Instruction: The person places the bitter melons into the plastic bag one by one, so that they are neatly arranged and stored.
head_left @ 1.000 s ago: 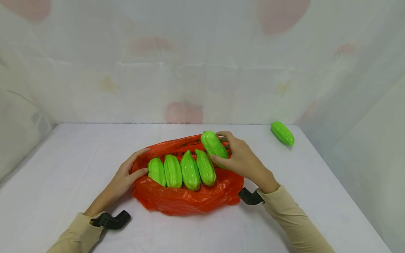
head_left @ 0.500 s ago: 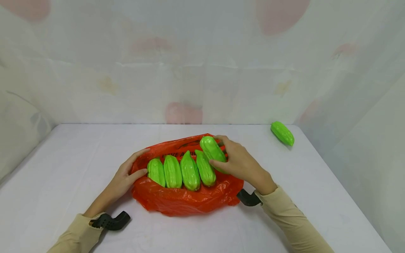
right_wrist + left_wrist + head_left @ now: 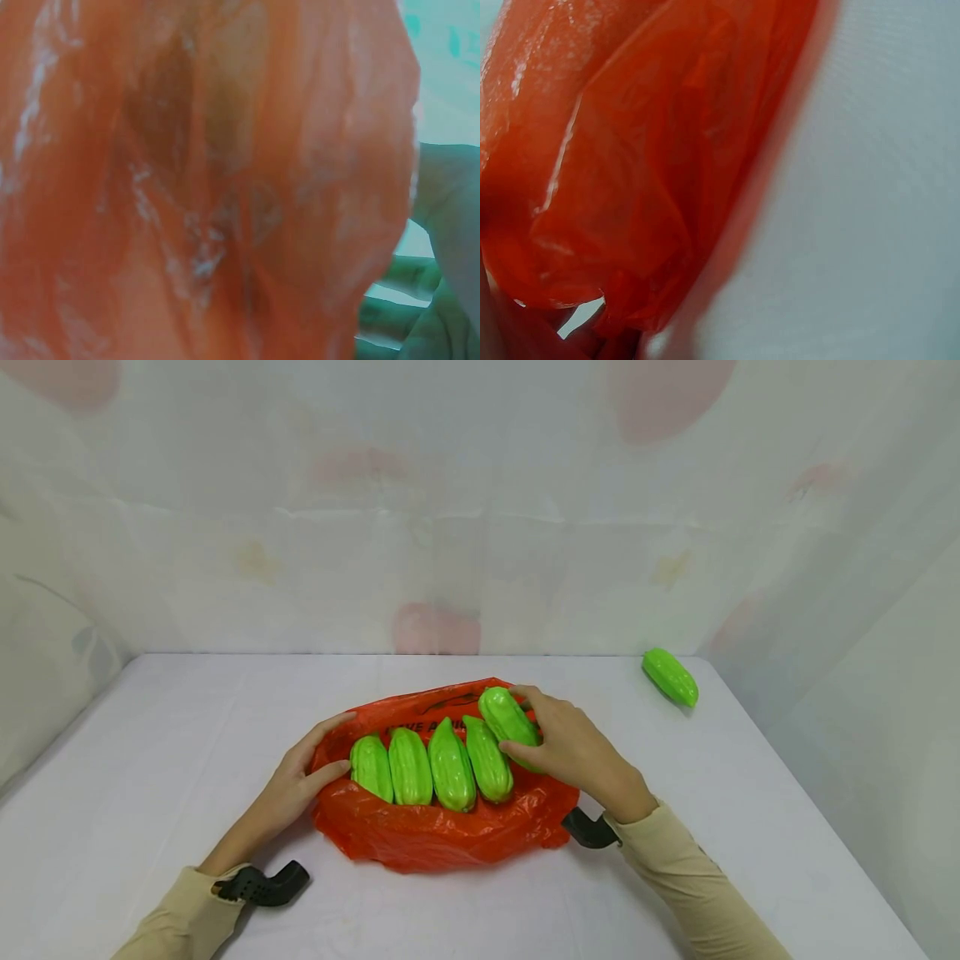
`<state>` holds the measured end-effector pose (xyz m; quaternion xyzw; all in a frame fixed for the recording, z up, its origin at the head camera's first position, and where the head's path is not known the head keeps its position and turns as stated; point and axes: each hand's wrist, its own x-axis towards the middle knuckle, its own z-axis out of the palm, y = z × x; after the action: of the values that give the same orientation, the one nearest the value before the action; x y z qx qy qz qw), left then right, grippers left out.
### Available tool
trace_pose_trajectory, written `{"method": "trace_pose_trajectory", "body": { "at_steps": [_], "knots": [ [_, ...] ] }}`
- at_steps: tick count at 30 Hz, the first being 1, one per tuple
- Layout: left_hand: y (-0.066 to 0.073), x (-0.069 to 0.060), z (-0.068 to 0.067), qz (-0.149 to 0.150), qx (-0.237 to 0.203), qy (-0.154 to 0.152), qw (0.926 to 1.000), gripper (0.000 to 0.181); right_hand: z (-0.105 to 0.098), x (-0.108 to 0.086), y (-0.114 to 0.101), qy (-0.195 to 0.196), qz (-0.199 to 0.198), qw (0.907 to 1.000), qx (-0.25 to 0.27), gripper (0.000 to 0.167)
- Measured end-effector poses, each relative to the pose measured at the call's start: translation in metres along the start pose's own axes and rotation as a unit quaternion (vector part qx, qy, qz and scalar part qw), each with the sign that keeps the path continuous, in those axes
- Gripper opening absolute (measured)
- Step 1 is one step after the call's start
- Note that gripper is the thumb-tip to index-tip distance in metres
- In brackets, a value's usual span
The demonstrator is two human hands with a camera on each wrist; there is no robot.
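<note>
A red plastic bag point(image 3: 442, 843) lies with its mouth spread on the white table, and several glossy green ribbed bitter melons point(image 3: 452, 768) sit in a row in it. My left hand point(image 3: 303, 768) holds the bag's left rim, its thumb near the leftmost melon. At the right end of the mouth, my right hand point(image 3: 573, 739) grips another bitter melon point(image 3: 506, 714), tilted and partly inside, beside the rightmost one in the row. Red film point(image 3: 630, 150) fills much of the left wrist view. In the right wrist view the bag point(image 3: 225, 187) hides the held melon.
One more bitter melon point(image 3: 670, 677) lies at the table's far right corner. The white table point(image 3: 750, 793) meets a pale patterned cloth backdrop point(image 3: 525, 568) behind and at the sides. Dark wrist mounts point(image 3: 262, 885) jut from both sleeves.
My right hand has lowered the held bitter melon slightly toward the bag's mouth. During the last half second it has barely moved. My left hand stays on the rim.
</note>
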<state>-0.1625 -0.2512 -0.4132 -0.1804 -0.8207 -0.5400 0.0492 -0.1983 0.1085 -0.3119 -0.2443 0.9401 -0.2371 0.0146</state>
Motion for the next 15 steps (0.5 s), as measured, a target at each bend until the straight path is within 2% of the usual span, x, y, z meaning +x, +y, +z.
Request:
{"method": "trace_pose_trajectory", "body": {
  "at_steps": [15],
  "knots": [
    [0.0014,-0.0002,-0.0008,-0.003,0.003,-0.002,1.0000,0.056,-0.0004,-0.0006,-0.0018,-0.007,-0.001,0.9992,-0.039,0.060]
  ]
}}
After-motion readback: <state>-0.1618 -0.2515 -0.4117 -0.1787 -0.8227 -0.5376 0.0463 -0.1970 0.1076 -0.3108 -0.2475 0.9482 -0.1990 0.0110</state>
